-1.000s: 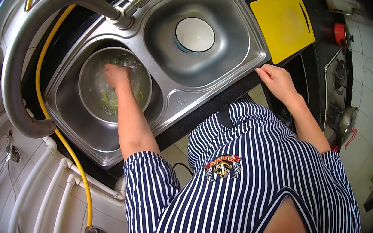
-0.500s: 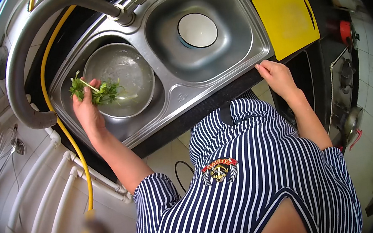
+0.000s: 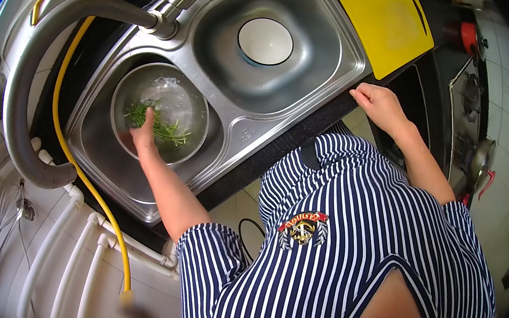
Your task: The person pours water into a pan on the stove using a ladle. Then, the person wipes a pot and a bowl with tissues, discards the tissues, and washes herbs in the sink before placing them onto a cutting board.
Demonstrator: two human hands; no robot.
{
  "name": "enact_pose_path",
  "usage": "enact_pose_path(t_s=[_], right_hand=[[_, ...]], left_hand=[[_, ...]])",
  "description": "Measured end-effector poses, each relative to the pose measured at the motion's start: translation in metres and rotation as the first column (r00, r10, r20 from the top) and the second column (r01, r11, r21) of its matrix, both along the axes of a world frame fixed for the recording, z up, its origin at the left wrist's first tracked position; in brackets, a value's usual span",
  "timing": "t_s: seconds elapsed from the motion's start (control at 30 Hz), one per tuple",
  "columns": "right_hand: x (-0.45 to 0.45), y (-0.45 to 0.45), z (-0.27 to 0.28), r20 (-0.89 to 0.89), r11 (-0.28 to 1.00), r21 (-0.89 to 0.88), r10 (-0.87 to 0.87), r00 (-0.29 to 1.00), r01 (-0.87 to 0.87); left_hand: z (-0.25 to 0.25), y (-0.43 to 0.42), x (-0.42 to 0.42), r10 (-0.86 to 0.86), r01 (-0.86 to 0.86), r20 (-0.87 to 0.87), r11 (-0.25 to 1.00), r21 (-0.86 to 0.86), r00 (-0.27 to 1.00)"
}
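In the left basin, a round metal bowl [image 3: 196, 125] holds water and leafy green stalks [image 3: 170, 131]. My left hand [image 3: 143, 133] reaches into the bowl from its near left side, its fingers wrapped round the greens, which spread out across the water. My right hand [image 3: 378, 104] is closed at the sink's front right edge, below the yellow cutting board, with nothing visible in it. A white bowl [image 3: 265, 42] with a dark rim stands in the right basin.
The curved faucet [image 3: 20, 111] arches over the left side, beside a yellow hose [image 3: 56, 110]. A yellow cutting board [image 3: 388, 29] lies right of the sink. Beyond it are a red-sided pot [image 3: 470, 38] and a stove. White pipes and a whisk [image 3: 5, 221] are at left.
My left hand lifted the greens out to the bowl's left edge, then brought them back down into the water. My right hand has stayed closed at the sink edge.
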State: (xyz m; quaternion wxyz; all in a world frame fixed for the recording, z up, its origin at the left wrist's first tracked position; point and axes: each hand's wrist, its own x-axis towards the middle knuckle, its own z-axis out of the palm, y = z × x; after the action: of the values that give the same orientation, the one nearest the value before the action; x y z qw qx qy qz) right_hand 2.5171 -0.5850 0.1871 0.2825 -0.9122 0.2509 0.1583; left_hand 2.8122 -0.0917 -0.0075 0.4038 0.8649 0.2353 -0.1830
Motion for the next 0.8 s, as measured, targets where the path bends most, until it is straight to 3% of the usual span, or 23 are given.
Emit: enact_pose_path(t_s=[0.1,0.17,0.23,0.3,0.37,0.43,0.6,0.7,0.8], right_hand=[[-0.002,0.0,-0.003,-0.015,1.0,0.011,0.001,1.0,-0.001],[-0.002,-0.005,-0.003,-0.014,1.0,0.022,0.006,1.0,-0.005],[0.003,-0.003,-0.002,-0.012,1.0,0.022,0.018,1.0,-0.018],[0.005,-0.003,0.0,-0.01,0.999,0.025,0.024,1.0,-0.024],[0.005,-0.011,0.0,0.005,0.999,0.025,0.03,1.0,-0.031],[0.002,-0.013,-0.004,0.001,0.999,0.027,0.033,0.999,-0.033],[0.0,-0.021,-0.008,-0.012,0.998,0.057,0.038,0.999,-0.038],[-0.001,-0.019,-0.012,0.014,0.994,0.087,0.073,0.997,-0.074],[-0.001,-0.019,-0.012,0.021,0.993,0.087,0.076,0.997,-0.078]], left_hand=[[-0.028,-0.026,-0.006,0.097,-0.097,0.007,0.994,0.057,0.995],[0.006,-0.079,-0.02,0.07,-0.005,-0.123,0.886,0.464,0.99],[-0.031,-0.058,-0.021,0.022,-0.011,-0.019,0.903,0.43,1.0],[-0.036,-0.045,-0.023,-0.008,-0.005,0.078,0.986,0.165,0.997],[0.0,-0.052,-0.027,0.011,-0.021,0.103,0.995,0.095,0.995],[0.026,-0.039,-0.031,0.077,-0.072,0.016,0.981,-0.179,0.997],[0.107,-0.053,-0.049,0.032,-0.018,0.076,0.983,-0.183,0.997],[0.121,-0.052,-0.047,0.028,-0.012,0.094,0.985,-0.174,0.995],[0.121,-0.049,-0.038,-0.053,0.053,0.083,0.999,-0.001,0.995]])
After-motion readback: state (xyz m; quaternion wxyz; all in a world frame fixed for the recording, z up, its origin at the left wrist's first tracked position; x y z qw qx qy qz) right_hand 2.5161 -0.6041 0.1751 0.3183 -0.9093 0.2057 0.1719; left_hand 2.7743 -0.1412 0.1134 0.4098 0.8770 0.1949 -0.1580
